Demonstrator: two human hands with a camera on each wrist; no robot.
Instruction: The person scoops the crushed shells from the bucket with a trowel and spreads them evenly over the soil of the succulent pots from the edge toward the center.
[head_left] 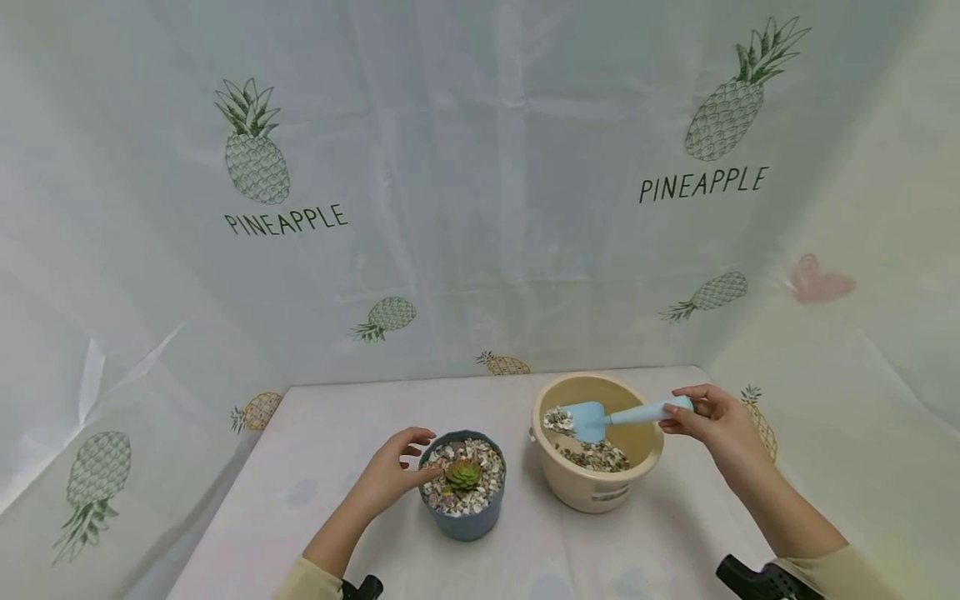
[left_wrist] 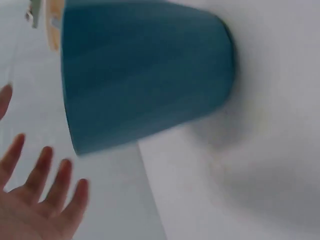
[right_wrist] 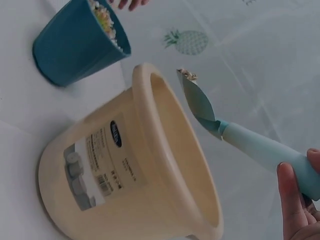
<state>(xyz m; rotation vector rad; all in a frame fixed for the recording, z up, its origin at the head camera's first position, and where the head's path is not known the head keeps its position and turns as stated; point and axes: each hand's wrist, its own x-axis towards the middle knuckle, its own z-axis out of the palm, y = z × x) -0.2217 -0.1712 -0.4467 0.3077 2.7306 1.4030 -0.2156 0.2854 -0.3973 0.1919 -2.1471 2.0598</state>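
My right hand (head_left: pixel 715 427) holds a light blue hand trowel (head_left: pixel 637 414) by its handle, gripping near the end. Pale gravel (head_left: pixel 558 421) lies on the trowel's blade, which is above the mouth of a beige bucket (head_left: pixel 558 477). More gravel (head_left: pixel 598 456) sits inside that bucket. To its left stands a blue plant pot (head_left: pixel 467 527), with a small green succulent (head_left: pixel 463 474) amid pale stones. Loosely spread fingers of my left hand (head_left: pixel 392 477) are at the pot's left rim; in the left wrist view they appear apart from the pot wall (left_wrist: pixel 145 75).
A whitish cloth covers the table (head_left: pixel 322 442). Behind it hangs a pale curtain (head_left: pixel 480 208) printed with pineapples, and similar sheets enclose both sides. The bucket bears a paper label (right_wrist: pixel 102 162). Dark wrist camera mounts (head_left: pixel 765 579) show at the bottom edge.
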